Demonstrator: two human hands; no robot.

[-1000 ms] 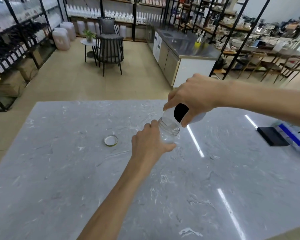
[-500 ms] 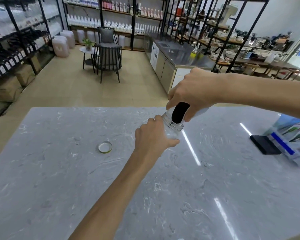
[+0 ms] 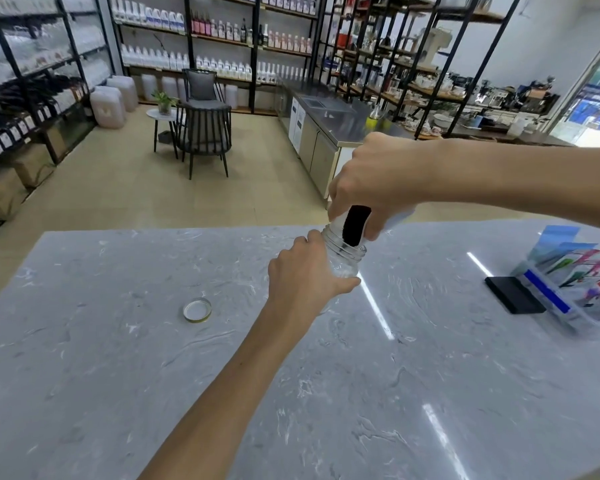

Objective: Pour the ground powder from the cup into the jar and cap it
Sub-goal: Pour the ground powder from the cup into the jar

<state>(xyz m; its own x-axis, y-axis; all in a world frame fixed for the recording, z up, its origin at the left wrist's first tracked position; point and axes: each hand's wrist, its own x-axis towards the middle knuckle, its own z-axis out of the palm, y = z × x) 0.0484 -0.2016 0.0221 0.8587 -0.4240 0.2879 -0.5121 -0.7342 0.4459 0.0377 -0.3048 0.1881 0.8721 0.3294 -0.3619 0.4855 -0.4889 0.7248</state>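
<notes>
Clear glass, threaded at the neck: that is the jar we steady on the grey marbled table, a little past its middle. Our left hand is wrapped around the jar's body from the near left side, fingers closed on the glass and thumb reaching across the front. Through the wall we see no powder settled at the bottom, though the hand hides most of it.

Our right hand grips the white cup from above, fingers curled tight around it, and holds it tipped steeply so its mouth meets the jar's rim. Dark, nearly black ground powder fills the tilted opening and its lower edge dips into the jar's mouth.

The jar's lid lies on the table well to the left of the jar, its pale inside facing up, with a gold-toned edge.

At the table's right side stands a clear plastic box holding colourful packets, and a flat black pad lies touching or just beside it.
</notes>
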